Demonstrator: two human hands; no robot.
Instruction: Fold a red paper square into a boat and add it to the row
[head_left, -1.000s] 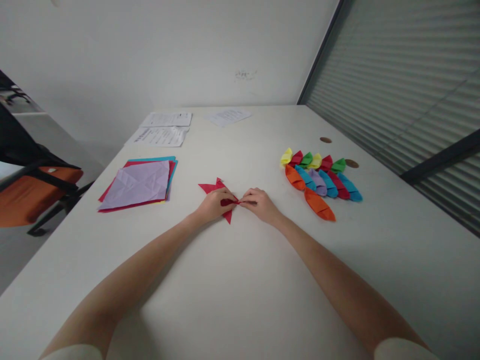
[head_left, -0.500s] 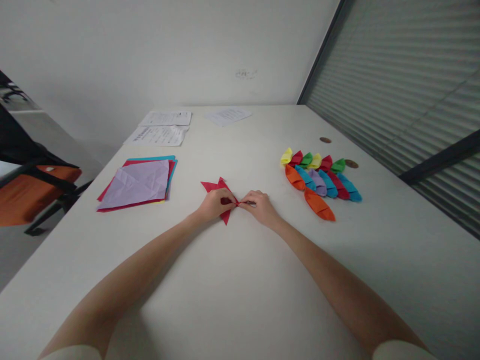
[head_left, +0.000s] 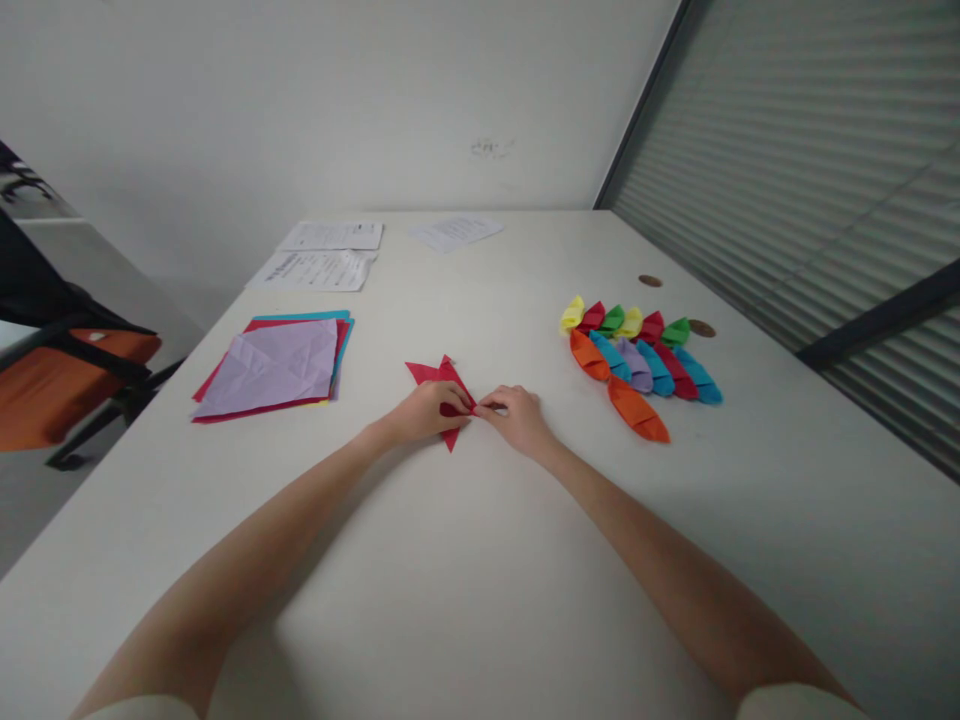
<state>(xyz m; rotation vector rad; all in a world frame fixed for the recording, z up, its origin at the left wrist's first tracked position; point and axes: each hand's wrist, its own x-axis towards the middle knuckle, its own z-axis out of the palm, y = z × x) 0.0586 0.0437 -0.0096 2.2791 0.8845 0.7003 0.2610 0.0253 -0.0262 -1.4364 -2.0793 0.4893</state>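
A red folded paper (head_left: 453, 371) with several pointed flaps lies on the white table in front of me. My left hand (head_left: 431, 410) rests over its middle, fingers pinched on the paper and covering part of it. At the paper's right tip, my right hand (head_left: 519, 417) is closed, thumb and forefinger pinching the red edge. The fingertips of both hands nearly meet there. The exact fold between them is hidden.
A stack of coloured paper sheets (head_left: 281, 365), lilac on top, lies to the left. Several folded paper pieces (head_left: 637, 365) sit in rows at right. Printed sheets (head_left: 319, 270) lie toward the back. An orange chair (head_left: 82, 385) stands left of the table (head_left: 480, 570).
My hands stay at the red paper, with small shifts of the fingers. The right fingertips have moved slightly closer to the left ones.
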